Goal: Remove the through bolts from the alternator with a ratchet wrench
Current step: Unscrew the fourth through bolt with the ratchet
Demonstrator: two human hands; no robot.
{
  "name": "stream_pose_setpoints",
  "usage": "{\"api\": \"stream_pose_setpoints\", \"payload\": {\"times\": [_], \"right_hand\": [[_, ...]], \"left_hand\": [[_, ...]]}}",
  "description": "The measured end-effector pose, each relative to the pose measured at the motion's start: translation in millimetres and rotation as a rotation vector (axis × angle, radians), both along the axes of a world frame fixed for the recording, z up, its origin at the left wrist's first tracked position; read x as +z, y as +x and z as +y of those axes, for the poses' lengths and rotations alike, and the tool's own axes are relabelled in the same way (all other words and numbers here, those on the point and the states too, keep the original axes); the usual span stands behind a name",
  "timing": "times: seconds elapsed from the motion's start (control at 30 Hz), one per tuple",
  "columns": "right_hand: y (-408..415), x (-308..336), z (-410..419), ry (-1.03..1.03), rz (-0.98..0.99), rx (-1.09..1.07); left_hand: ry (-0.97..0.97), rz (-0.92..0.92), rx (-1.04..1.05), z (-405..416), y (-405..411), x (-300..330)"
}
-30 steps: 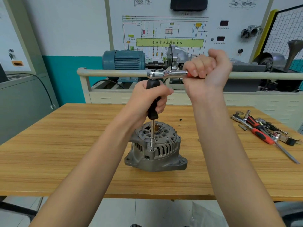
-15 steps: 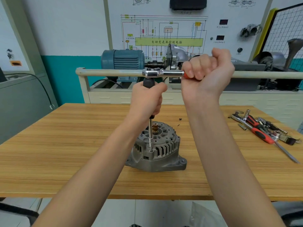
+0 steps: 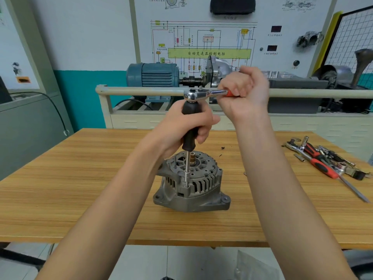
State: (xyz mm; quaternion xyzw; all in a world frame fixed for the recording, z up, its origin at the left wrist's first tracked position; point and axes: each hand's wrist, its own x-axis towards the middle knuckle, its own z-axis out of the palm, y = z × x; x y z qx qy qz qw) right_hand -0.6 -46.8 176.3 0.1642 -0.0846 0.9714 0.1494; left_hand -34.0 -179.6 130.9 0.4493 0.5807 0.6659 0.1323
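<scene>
I see the alternator [image 3: 191, 182] sitting mid-table, nearer the front edge. My left hand [image 3: 187, 122] grips the black extension driver [image 3: 189, 126], which stands upright on a through bolt directly below. My right hand [image 3: 245, 91] grips the ratchet wrench [image 3: 205, 94], whose handle lies level, pointing right.

Alternator [image 3: 191, 186]: dull grey cast housing, dark slotted vents, brass-coloured shaft end at centre. Ratchet wrench [image 3: 203, 94]: bright chrome head and shank, red grip. Extension handle [image 3: 189, 126]: matt black, with a silver shaft below. Table [image 3: 80, 188]: tan wood, fine horizontal streaked grain. Screwdriver [image 3: 323, 168]: red and black handle. Motor [image 3: 155, 74]: blue-grey, ribbed. Wall [image 3: 88, 85]: white above a teal band. Wiring diagram [image 3: 203, 47]: multicoloured lines, yellow-green bar.
</scene>
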Motion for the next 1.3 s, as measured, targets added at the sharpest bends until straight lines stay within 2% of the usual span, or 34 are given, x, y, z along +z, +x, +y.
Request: {"api": "stream_pose_setpoints", "payload": {"times": [0.07,0.17,0.27,0.43,0.5,0.57,0.67,0.83,0.93,1.0,1.1,1.3], "right_hand": [[-9.0,-2.1,3.2,-0.045,-0.016,0.094],[-9.9,-2.8,3.4,-0.050,-0.037,-0.001],[2.3,-3.3,-3.0,0.020,0.012,-0.221],[26.0,-4.8,-35.1,0.247,0.153,-0.614],[29.9,-7.6,-45.9,0.299,0.223,-0.727],[31.8,-9.7,-49.9,0.324,0.270,-0.775],[32.8,-5.8,-38.4,0.313,0.206,-0.681],[11.9,1.6,-5.0,0.135,0.042,-0.235],[-8.4,-1.8,2.8,0.000,-0.013,0.009],[-13.9,-2.3,3.0,-0.037,-0.020,0.056],[-8.0,-1.6,-1.0,-0.015,-0.018,-0.092],[27.3,-9.2,-34.4,0.227,0.189,-0.642]], "left_hand": [[-0.039,-0.065,-0.101,3.8,-0.6,0.5],[-0.040,-0.136,-0.065,7.5,-3.2,0.4],[0.018,-0.156,0.139,11.7,-2.6,-1.2],[0.165,-0.200,0.640,28.3,3.9,-4.9],[0.231,-0.192,0.750,33.4,4.6,-7.6],[0.255,-0.172,0.772,34.8,6.1,-9.5],[0.174,-0.109,0.657,27.5,6.7,-10.2],[0.049,-0.082,0.148,5.7,-0.4,-2.6],[-0.021,-0.085,0.027,6.1,-0.4,-1.0],[-0.016,-0.117,0.003,7.8,-0.5,-1.9],[0.015,-0.172,0.133,11.0,-2.9,-3.2],[0.128,-0.209,0.592,28.6,2.5,-6.8]]}}
